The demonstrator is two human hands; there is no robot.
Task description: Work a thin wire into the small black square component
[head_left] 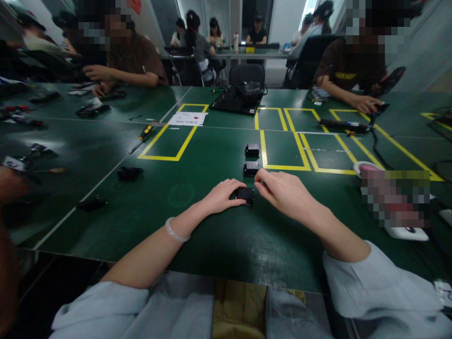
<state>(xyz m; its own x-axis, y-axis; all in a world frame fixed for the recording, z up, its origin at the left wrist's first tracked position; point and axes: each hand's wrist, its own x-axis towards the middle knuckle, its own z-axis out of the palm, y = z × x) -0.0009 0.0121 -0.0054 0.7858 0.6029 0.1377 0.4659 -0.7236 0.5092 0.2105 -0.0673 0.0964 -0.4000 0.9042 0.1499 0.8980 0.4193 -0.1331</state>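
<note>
Thumb and fingers of my left hand (224,196) grip a small black box-shaped part (245,193) on the green table (212,245). My right hand (284,189) hovers just right of that part, with thumb and forefinger curled together in a pinch. Whatever may be between those fingertips is too small or hidden to make out. Straight beyond my hands, two similar parts stand in a row: a nearer black block (251,168) close to my right fingertips and a farther black block (252,150). Both show small light spots at their edges.
Yellow tape rectangles (286,167) mark the table. A screwdriver (144,133), a paper sheet (188,118) and dark pieces (129,173) lie left. A black tray-like object (229,101) stands at the back. A blurred-out item (395,197) and cables lie right. Co-workers sit around.
</note>
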